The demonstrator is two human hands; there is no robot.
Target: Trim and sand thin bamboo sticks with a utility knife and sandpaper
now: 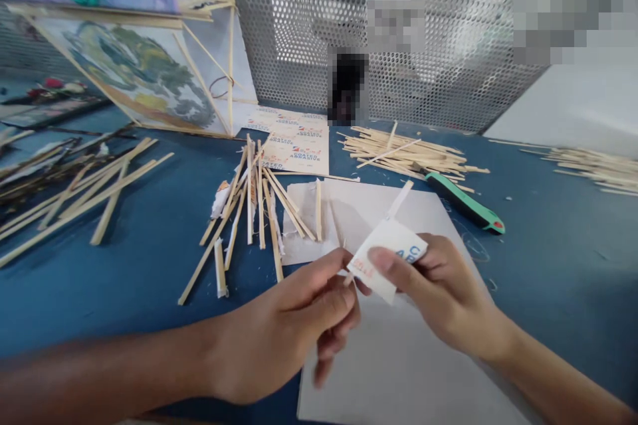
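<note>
Between my hands is a thin wooden stick (401,199), held at a slant above a white sheet of paper (379,358). My left hand (309,319) pinches its near end between thumb and fingers. A folded piece of sandpaper (386,246), white printed back outward, is wrapped about the stick's middle. My right hand (443,285) grips that sandpaper, thumb pressed on top, and its other fingers are mostly hidden behind. The stick's far end pokes out beyond the sandpaper.
Loose wooden sticks (259,206) lie left of the paper, near a printed sandpaper sheet (304,139). A stick pile (409,149) and a green utility knife (463,202) are at the back right. Painted panels on a stick frame (144,73) stand at back left before a perforated metal screen (294,33).
</note>
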